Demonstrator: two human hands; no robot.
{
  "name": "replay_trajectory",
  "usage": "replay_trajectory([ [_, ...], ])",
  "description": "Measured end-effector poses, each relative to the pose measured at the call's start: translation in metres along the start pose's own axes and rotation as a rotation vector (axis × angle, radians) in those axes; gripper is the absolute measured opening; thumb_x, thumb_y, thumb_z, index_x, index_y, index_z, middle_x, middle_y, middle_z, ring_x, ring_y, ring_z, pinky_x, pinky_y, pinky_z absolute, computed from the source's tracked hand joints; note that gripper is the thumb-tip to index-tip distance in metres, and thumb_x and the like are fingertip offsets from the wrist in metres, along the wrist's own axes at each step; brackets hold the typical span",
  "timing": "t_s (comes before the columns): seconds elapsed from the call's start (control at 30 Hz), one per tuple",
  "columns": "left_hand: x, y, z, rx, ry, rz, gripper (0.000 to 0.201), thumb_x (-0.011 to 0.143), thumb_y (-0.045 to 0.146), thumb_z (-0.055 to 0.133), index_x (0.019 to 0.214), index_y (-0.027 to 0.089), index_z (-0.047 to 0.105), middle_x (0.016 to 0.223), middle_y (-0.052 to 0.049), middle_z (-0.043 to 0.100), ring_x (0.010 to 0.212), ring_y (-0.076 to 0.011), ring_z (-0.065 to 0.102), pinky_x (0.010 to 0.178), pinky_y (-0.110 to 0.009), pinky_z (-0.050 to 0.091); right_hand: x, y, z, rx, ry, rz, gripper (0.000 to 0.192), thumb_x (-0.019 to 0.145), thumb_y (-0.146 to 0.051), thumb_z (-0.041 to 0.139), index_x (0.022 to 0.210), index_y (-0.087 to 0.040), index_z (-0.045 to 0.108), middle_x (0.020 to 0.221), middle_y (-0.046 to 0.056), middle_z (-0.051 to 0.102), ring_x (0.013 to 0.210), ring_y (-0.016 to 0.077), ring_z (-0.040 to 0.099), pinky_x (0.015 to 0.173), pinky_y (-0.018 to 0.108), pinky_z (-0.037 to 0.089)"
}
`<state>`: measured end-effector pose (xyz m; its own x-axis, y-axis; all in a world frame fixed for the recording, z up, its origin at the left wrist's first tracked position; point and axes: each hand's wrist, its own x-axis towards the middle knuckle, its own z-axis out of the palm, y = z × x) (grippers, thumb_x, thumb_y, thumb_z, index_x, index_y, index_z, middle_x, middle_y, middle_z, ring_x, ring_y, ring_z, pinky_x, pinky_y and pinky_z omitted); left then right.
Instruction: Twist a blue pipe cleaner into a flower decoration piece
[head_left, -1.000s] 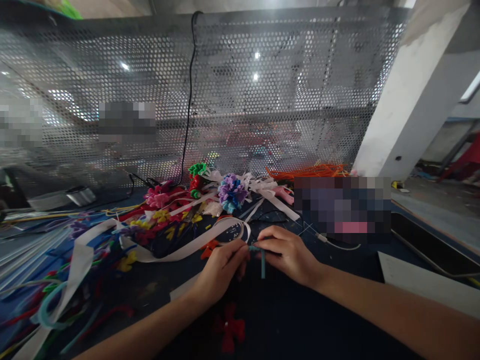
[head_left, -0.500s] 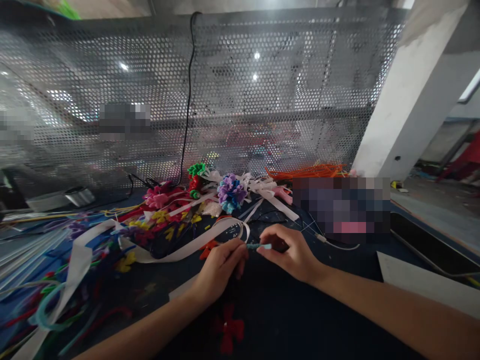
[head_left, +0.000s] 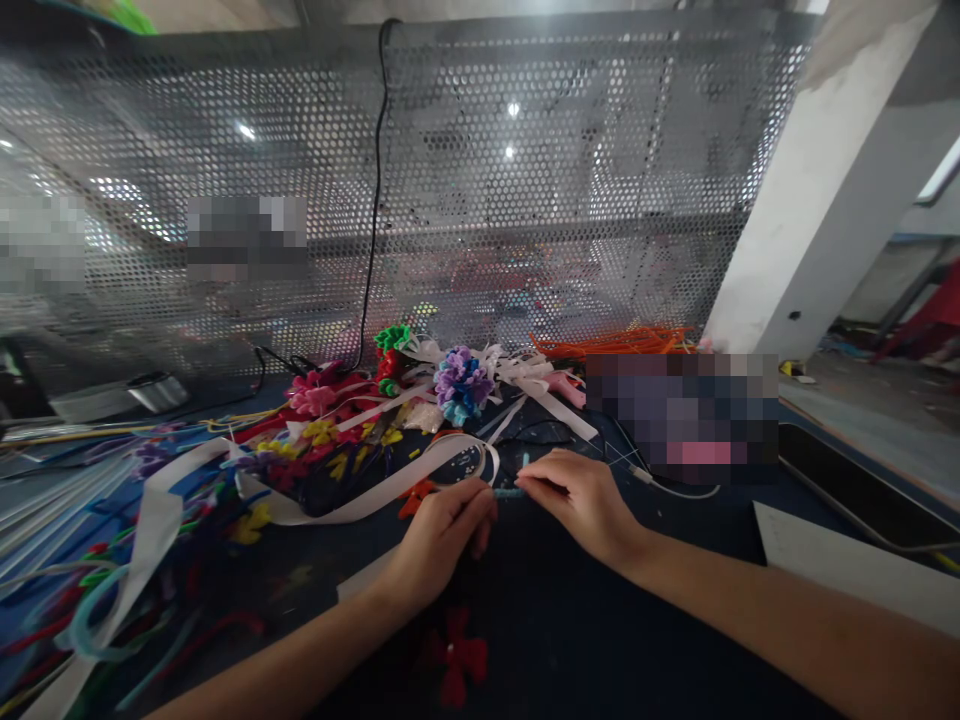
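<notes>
Checking hands. What's the left hand got?

Fingers curled, thumb on top, closed on one end of the blue strip. Part inside the grip is hidden.

Right hand?

Narrow pinch on the same strip, thumb and forefinger. Short tail of it pokes up above the fingertips.

Strip position?

Between both hands, over the dark table. Middle section runs about level. Looks twisted, too small to be sure.

Nearby?

Red flower on the table, on the wearer's side of the left hand. Orange flower just beyond that hand, partly covered. White ribbon loops across the left side.

Farther back?

Purple-blue flower in the pile, orange stems to its right, mesh panel behind.

Right side?

Phone near the edge, white sheet between it and the right forearm. White cable beyond the right hand.
</notes>
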<state>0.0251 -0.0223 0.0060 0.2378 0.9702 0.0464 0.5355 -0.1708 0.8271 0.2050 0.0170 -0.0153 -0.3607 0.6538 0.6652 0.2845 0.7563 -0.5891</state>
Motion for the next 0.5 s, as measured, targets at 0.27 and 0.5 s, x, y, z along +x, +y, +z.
replay_trajectory([
  [0.27, 0.0019, -0.0041, 0.0003, -0.024, 0.018, 0.008, 0.031, 0.089, 0.035, 0.037, 0.069, 0.017, 0.05, 0.046, 0.006, 0.047, 0.044, -0.0086, 0.041, 0.047, -0.019, 0.031, 0.0004, 0.0027, 0.0001, -0.053, -0.14, -0.152, 0.025, 0.073, 0.002, 0.045, 0.079, -0.017, 0.06, 0.084, 0.004, 0.058, 0.083, 0.0151, 0.052, 0.077, 0.03, 0.043],
  [0.5, -0.0007, -0.0011, 0.0001, -0.021, -0.006, 0.027, 0.03, 0.09, 0.034, 0.037, 0.07, 0.017, 0.051, 0.047, 0.005, 0.049, 0.047, -0.009, 0.044, 0.051, -0.019, 0.033, -0.0009, 0.0067, -0.0009, -0.045, -0.106, -0.135, 0.025, 0.074, 0.004, 0.047, 0.07, -0.018, 0.06, 0.086, 0.003, 0.053, 0.082, 0.0138, 0.05, 0.07, 0.026, 0.043],
])
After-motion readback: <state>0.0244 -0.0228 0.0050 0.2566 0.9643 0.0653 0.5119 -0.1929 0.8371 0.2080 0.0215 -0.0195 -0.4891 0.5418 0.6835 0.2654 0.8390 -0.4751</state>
